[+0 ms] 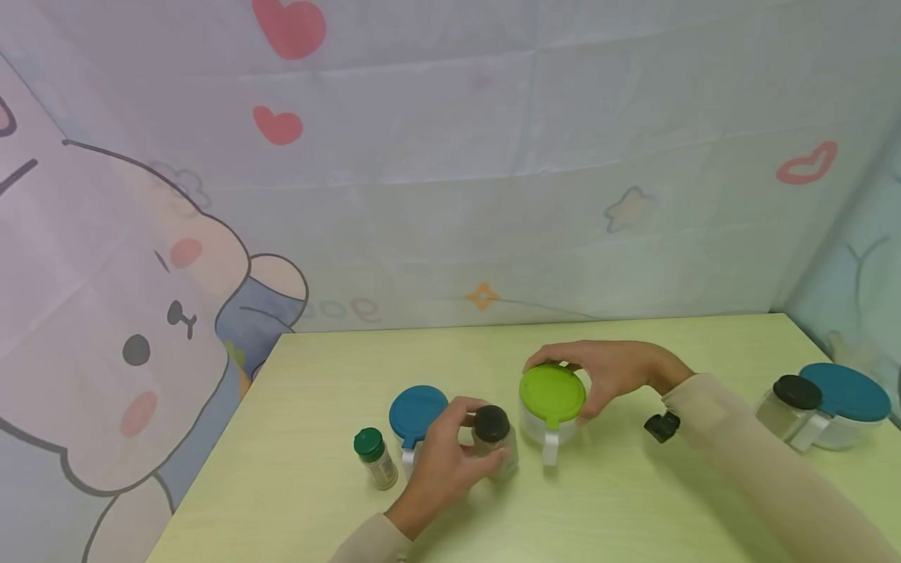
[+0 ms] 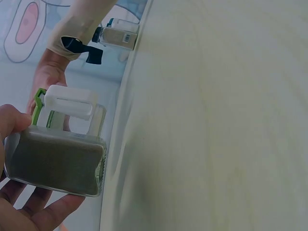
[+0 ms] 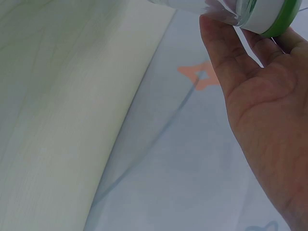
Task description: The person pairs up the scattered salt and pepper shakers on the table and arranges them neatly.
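My left hand (image 1: 445, 457) grips a clear spice jar (image 1: 504, 457) with a black lid, thumb on one side and fingers on the other. In the left wrist view the jar (image 2: 55, 161) shows dark grey-brown contents. Just right of it, my right hand (image 1: 611, 374) holds a clear canister with a lime-green lid (image 1: 552, 393) and a white handle, fingers spread around its side. In the right wrist view only part of that canister (image 3: 264, 14) shows, at the top edge. I cannot tell whether either container touches the table.
Left of my left hand stand a blue-lidded canister (image 1: 418, 412), partly hidden, and a small green-capped shaker (image 1: 376, 459). At the table's (image 1: 338, 360) right end are another blue-lidded canister (image 1: 848, 395) and a black-lidded jar (image 1: 788, 407). A printed cloth (image 1: 450, 234) hangs behind.
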`<state>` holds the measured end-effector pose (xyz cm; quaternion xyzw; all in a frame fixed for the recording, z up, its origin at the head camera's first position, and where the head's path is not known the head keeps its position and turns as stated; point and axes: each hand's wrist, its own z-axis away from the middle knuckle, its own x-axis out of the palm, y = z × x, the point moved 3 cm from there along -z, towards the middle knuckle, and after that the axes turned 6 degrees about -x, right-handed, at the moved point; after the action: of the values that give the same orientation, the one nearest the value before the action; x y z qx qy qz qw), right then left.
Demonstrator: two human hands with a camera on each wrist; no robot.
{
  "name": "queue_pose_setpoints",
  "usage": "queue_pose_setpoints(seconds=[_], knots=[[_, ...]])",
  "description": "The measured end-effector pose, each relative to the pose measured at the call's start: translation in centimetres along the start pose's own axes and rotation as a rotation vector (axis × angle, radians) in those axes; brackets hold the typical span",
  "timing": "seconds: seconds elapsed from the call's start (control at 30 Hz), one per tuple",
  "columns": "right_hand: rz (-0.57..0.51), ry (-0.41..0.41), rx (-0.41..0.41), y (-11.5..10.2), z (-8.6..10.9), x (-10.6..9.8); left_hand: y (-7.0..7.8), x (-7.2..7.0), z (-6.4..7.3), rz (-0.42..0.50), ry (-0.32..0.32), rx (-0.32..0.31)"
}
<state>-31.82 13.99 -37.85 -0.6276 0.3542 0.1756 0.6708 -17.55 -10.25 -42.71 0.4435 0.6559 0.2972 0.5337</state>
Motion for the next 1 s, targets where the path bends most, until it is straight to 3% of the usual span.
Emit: queue_pose_setpoints(seconds=[0.2,0.53,1.0], knots=[[0.013,-0.01,-0.004,0.3,-0.5,0.2,-0.3,-0.1,0.4,-0.028,0.005,-0.012],[-0.003,-0.025,0.007,0.4,-1.5,0.7,-0.3,-0.1,0.8,-0.081,0.026,0.026],[-0.022,-0.042,-0.002,0.8,-2.6,1.3,-0.1,0.0,1.5,-0.084,0.074,0.058]])
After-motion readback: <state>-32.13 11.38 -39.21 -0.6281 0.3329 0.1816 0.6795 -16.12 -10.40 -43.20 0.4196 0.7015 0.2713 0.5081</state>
